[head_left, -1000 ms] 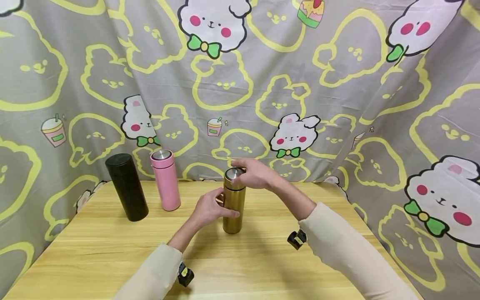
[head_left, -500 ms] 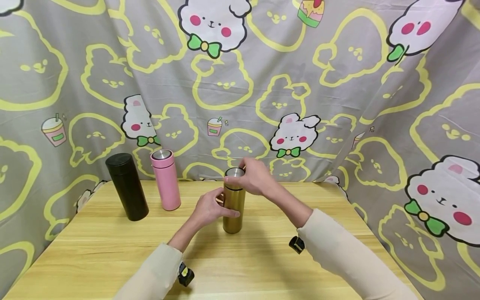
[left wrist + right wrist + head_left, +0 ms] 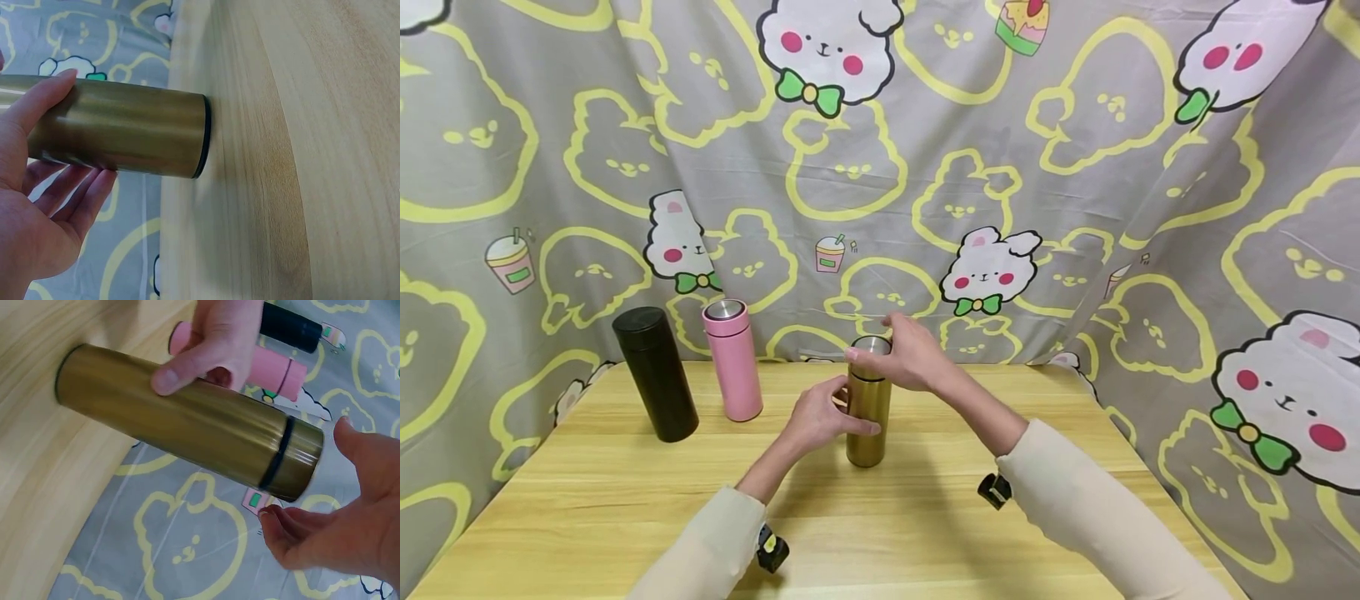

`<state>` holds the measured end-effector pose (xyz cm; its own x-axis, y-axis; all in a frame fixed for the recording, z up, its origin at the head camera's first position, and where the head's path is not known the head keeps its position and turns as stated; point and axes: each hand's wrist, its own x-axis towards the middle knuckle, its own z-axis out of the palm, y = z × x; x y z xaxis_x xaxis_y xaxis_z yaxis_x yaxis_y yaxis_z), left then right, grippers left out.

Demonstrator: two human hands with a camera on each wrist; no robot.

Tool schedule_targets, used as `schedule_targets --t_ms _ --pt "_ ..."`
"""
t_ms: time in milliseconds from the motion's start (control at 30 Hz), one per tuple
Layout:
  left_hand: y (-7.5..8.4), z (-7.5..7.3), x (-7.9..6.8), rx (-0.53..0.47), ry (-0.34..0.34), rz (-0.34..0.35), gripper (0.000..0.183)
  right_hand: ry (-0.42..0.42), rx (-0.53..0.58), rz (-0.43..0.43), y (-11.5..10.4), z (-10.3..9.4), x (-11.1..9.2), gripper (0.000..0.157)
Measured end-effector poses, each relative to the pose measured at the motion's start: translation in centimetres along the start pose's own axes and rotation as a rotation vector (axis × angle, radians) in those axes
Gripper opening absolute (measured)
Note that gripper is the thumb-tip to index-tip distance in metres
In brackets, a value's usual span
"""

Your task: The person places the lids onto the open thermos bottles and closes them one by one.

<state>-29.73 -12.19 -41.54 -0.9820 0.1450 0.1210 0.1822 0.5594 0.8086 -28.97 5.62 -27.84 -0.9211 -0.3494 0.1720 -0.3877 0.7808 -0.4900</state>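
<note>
A gold thermos bottle (image 3: 868,400) stands upright on the wooden table in the head view. My left hand (image 3: 817,418) grips its body from the left, the thumb across the front and the fingers behind, as the left wrist view also shows. Around the lid (image 3: 305,457), my right hand (image 3: 350,540) holds its thumb and fingers spread, with a gap between them and the lid in the right wrist view. A black ring marks the seam under the lid, which sits on the bottle.
To the left stand a pink thermos (image 3: 733,362) with a steel-topped lid and a black thermos (image 3: 657,375). A patterned curtain (image 3: 880,183) hangs behind the wooden table (image 3: 587,517) and along its sides.
My right hand has turned about the lid, its thumb shifting left and its fingers drawing back to the right, and its grip has spread. The left hand and the bottle have stayed put.
</note>
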Motion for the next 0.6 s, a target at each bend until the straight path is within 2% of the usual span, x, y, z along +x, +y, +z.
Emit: schedule_targets --t_ms 67,300,433,600 --pt "0.0 0.0 0.0 -0.003 0.002 -0.003 0.07 -0.053 0.006 -0.003 -0.2 -0.6 0.0 0.081" --pt "0.0 0.1 0.1 -0.006 0.005 -0.012 0.072 -0.223 0.062 -0.038 -0.6 -2.3 0.2 0.071" --pt "0.0 0.1 0.2 -0.006 -0.001 -0.008 0.071 -0.243 0.035 -0.078 -0.8 -2.4 0.3 0.067" --pt "0.0 0.0 0.1 -0.01 0.004 -0.005 0.07 -0.218 -0.006 -0.082 -0.9 -2.1 0.3 0.066"
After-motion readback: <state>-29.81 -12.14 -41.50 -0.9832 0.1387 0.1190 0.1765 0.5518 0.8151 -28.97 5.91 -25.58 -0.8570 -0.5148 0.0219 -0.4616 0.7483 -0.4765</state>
